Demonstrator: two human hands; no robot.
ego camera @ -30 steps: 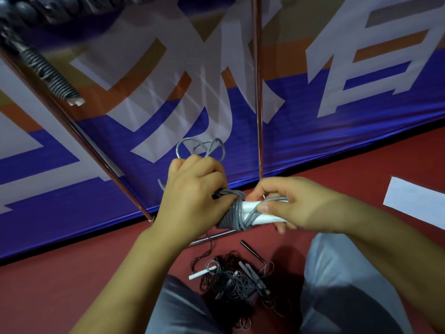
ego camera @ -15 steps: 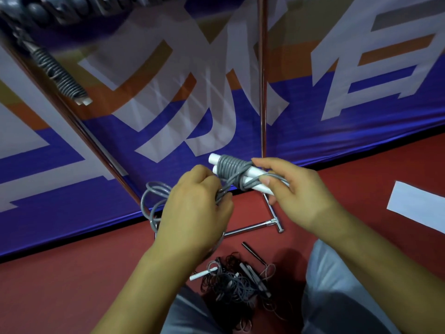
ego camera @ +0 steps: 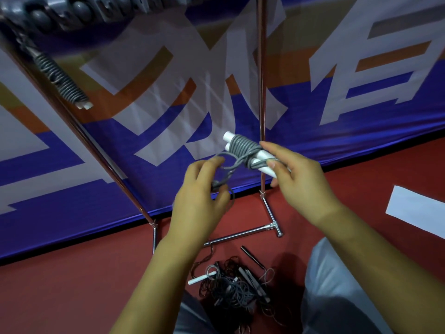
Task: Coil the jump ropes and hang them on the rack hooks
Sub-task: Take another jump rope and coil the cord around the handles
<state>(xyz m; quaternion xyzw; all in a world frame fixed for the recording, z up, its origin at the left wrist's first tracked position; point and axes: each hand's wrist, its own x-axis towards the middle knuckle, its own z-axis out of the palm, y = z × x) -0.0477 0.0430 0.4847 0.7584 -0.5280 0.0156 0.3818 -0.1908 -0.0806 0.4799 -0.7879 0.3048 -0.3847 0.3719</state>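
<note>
A grey jump rope (ego camera: pixel 242 147) is wound in tight turns around its two white handles (ego camera: pixel 261 157). My right hand (ego camera: pixel 297 179) pinches the handles between thumb and fingers, holding the bundle tilted up to the left. My left hand (ego camera: pixel 202 191) grips the loose grey end of the rope just below and left of the bundle. A coiled grey rope (ego camera: pixel 61 79) hangs at the upper left of the metal rack (ego camera: pixel 262 97). On the red floor between my knees lies a tangled pile of ropes (ego camera: pixel 232 284) with white and dark handles.
The rack's foot bar (ego camera: pixel 243 235) crosses the floor in front of the pile. A blue, white and orange banner (ego camera: pixel 337 100) hangs behind the rack. A white sheet (ego camera: pixel 416 212) lies on the floor at right. Dark round objects (ego camera: pixel 79 8) line the top edge.
The bundle has risen and its white handles now point up to the left. My left hand has drawn the loose rope end down and shortened its loop.
</note>
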